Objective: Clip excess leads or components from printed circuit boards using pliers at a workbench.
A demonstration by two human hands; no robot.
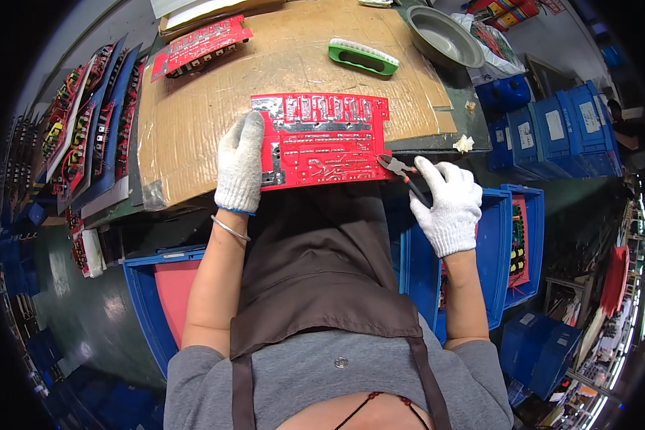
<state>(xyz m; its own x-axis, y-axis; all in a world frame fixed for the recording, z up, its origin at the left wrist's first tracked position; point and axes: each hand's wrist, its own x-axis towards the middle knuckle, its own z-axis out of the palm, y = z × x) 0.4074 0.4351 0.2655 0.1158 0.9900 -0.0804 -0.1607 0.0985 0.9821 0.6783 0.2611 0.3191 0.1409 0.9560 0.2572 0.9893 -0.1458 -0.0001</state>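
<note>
A red circuit board (330,143) with silvery solder tracks faces up toward me, over the near edge of the table. My left hand (241,161), in a white knitted glove, grips its left edge with the thumb on top. In my right hand (448,201), gloved the same way, is a pair of cutting pliers (401,168) with dark and red handles. The pliers' jaws lie at the board's lower right edge; whether they touch a lead there I cannot tell. Some of the right fingers are hidden behind the glove's back.
Cardboard (186,136) covers the table. On it lie a green-handled brush (363,57) and another red board (202,47); a metal bowl (445,36) stands at the back right. Boards line a rack (86,122) at left. Blue crates (505,287) stand below on both sides.
</note>
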